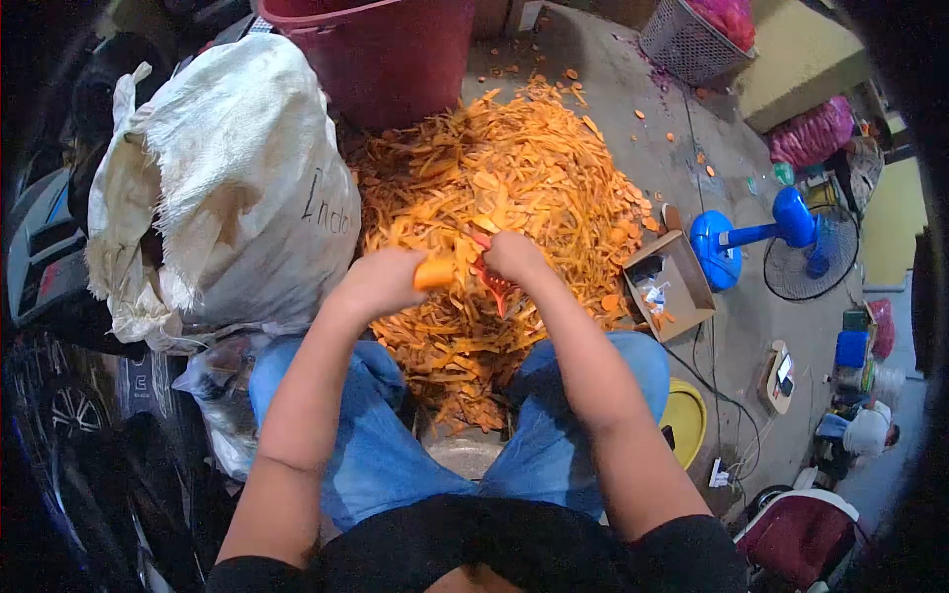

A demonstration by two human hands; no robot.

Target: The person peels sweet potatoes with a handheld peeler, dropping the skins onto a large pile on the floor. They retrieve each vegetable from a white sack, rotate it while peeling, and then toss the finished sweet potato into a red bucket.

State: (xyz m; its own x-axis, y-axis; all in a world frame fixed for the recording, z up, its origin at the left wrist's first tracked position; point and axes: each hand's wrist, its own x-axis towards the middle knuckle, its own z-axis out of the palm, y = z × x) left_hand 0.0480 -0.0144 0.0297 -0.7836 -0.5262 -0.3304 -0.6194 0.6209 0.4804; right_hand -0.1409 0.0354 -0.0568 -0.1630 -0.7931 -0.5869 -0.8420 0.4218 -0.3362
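My left hand (384,281) is closed around a carrot (435,274), whose bright orange end sticks out to the right. Just across from it, my right hand (513,259) grips a red-orange peeler (494,287), its slotted part hanging downward. Carrot and peeler are a short way apart, though motion blur softens the edges. Below both hands spreads a large heap of orange carrot peelings (554,188), reaching back between my knees.
A white woven sack (247,148) stands at left, with a red tub (381,69) behind the heap. To the right are a cardboard box (682,282), a blue fan (717,247), cables and a yellow lid-like disc (687,420). A grey basket (682,44) sits farther back.
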